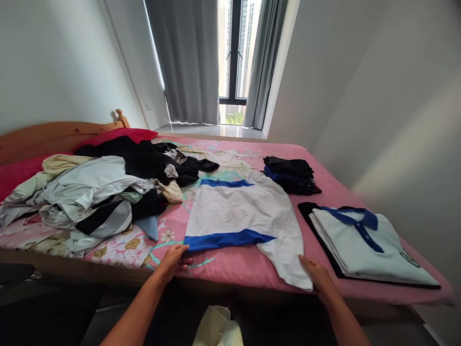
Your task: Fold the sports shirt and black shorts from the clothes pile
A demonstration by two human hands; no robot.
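A white shirt [230, 211] with blue side panels lies spread flat on the pink bed, its hem to the left and a short sleeve pointing toward me. At the near hem corner, my left hand [173, 262] pinches the blue edge between thumb and fingers. My right hand [316, 274] grips the edge of the near sleeve, thumb on top; its other fingers are partly hidden under the cloth. Right of the shirt rests a stack of folded polo shirts [374, 250], pale with a blue collar on top and a black garment beneath.
A loose heap of clothes [97, 187] covers the bed's left side, before red pillows [118, 136] and a wooden headboard [54, 134]. Folded dark garments [290, 175] sit farther back on the right. The bed's near edge [230, 283] runs in front of me.
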